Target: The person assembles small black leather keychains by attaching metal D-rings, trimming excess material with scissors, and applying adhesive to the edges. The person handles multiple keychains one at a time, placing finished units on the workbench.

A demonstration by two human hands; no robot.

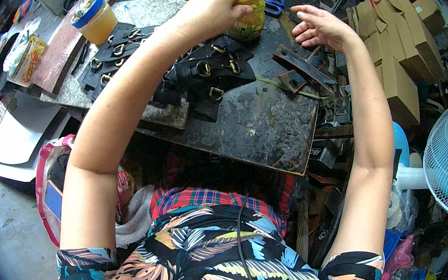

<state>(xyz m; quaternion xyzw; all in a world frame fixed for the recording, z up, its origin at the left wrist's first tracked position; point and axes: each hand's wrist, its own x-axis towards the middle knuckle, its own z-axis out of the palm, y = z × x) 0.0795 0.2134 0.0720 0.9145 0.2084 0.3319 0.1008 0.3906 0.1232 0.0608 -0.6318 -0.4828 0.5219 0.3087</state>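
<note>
While my left hand (220, 5) grips the yellow container (248, 22) near its top, my right hand (324, 28) hangs empty across from it, fingers loosely spread, with blue-handled scissors (273, 5) between the two. Metal rings (204, 63) already sit on the black pieces (191, 78) nearer me than my left hand, so that fitting looks done; dealing with the container seems left, though I cannot tell whether its top is loose.

Black leaf-print shirt (178, 259); short sleeves (355, 276); red plaid bottoms (216, 197)
</note>
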